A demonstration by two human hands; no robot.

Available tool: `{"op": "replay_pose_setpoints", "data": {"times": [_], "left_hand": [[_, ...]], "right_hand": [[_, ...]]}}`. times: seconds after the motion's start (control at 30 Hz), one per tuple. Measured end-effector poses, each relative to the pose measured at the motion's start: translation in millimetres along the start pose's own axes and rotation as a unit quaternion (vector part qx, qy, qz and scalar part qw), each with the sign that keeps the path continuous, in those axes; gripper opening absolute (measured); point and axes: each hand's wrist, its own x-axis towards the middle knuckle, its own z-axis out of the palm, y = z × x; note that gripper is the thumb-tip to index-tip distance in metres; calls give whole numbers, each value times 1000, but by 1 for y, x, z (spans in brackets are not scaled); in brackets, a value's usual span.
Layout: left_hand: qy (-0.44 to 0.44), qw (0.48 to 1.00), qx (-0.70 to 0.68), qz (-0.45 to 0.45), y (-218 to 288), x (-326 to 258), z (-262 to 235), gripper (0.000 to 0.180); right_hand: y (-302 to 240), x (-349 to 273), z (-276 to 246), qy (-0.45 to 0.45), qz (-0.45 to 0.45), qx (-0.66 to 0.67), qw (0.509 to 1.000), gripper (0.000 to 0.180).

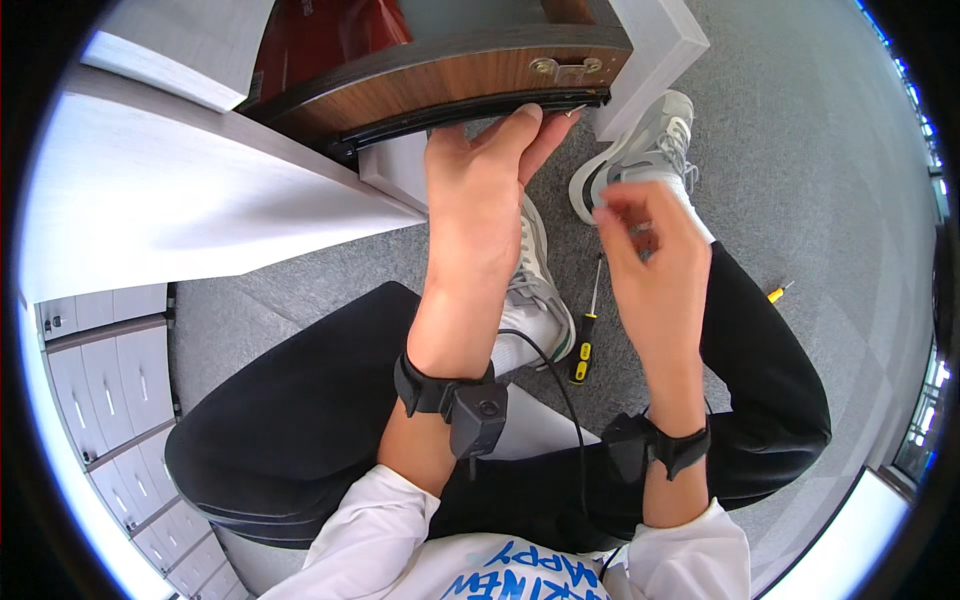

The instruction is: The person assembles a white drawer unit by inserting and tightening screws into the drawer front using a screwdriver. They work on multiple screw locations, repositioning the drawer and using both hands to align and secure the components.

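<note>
Under a brown wood-grain drawer [440,86] runs a black drawer slide [420,122]. My left hand [480,160] reaches up to it, thumb along the slide and fingers closed around its lower side, partly hidden. A small shiny metal piece [574,111] shows at the fingertip near the slide's right end; too little of it shows to name it. Apart from the drawer, my right hand [655,245] hangs over my shoe with fingers curled and thumb drawn in. What those fingers hold, if anything, cannot be made out.
A screwdriver [583,350] with a yellow-black handle lies on the grey carpet between my legs. Another yellow-handled tool [779,293] lies beyond my right leg. White cabinet panels [200,190] stand at the left, and a metal fitting [567,70] sits on the drawer's side.
</note>
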Motion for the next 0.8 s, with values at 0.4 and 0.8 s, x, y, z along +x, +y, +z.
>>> {"op": "replay_pose_setpoints", "data": {"times": [0.4, 0.8], "left_hand": [[-14, 1000, 1, 19, -1, 0, -2, 29], [-34, 999, 25, 17, -1, 1, -7, 30]], "right_hand": [[37, 19, 30, 99, 51, 27, 993, 11], [131, -12, 57, -243, 61, -210, 945, 29]]}}
